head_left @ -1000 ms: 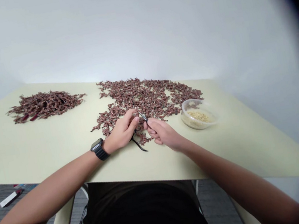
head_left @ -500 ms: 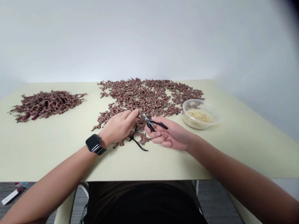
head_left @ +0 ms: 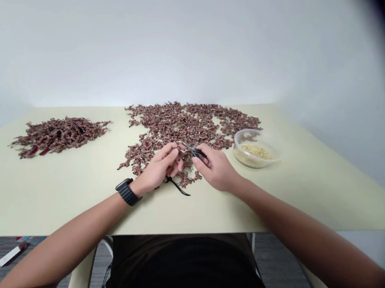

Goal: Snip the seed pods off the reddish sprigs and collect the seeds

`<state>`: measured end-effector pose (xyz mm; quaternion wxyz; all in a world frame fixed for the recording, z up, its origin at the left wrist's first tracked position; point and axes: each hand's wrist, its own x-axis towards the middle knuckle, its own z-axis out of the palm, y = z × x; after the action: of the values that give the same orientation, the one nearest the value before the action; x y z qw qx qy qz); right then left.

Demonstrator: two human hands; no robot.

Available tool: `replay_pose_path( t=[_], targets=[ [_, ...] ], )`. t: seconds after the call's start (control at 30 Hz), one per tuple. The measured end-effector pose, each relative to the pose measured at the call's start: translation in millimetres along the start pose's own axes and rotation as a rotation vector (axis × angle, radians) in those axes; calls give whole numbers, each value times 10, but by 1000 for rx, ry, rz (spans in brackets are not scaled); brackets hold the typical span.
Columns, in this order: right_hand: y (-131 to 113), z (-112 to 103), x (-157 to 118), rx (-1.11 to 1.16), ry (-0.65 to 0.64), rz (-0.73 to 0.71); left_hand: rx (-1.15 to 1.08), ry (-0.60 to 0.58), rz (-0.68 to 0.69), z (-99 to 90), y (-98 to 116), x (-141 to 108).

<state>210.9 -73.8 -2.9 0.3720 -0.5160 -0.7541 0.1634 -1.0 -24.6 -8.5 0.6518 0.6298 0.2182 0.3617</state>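
Here we go, right at the centre of the action: the left hand (head_left: 159, 166) has its fingers (head_left: 171, 155) curled in and drawn together, up against the tip of a small pair of pliers (head_left: 193, 150), though whether they pinch anything there is too small to tell. The right hand (head_left: 216, 169) is closed firmly around the pliers, fingers wrapped over the dark handles, with the nose pointing toward the left fingertips. A black watch (head_left: 126, 192) sits on the left wrist. Just below the hands, a thin black cord (head_left: 178, 189) curves across the table beside a straggling patch of small reddish-brown pieces (head_left: 187, 179). Those pieces look light and fiddly, stiff enough to keep their jagged shapes, and likely to skitter if nudged, so fingertips on a single piece look like the best way to take hold. That patch runs up into a wide, thin spread (head_left: 189, 125) just past the hands. To the right sits a clear plastic tub (head_left: 252, 149) with pale grains (head_left: 255, 151) in the bottom. Further left, well apart, a denser heap (head_left: 57, 135) of the same reddish-brown pieces rests on the pale table (head_left: 22, 200), with a white wall (head_left: 176, 44) behind it all.
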Motion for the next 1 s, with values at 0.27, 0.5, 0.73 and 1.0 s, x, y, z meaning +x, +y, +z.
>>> replay_pose_path(
  t=[0.27,0.5,0.73,1.0],
  targets=[
    [24,15,-4,-107,-37,-84,-95,-23,-52,14,-2,-9],
    [37,-10,5,-108,-51,-103,-114,-29,-56,11,0,0],
    [42,-6,11,-124,-58,-107,-122,-39,-68,14,13,-17],
    [13,17,-7,-91,-68,-61,-114,-47,-45,18,11,-18]
  ],
)
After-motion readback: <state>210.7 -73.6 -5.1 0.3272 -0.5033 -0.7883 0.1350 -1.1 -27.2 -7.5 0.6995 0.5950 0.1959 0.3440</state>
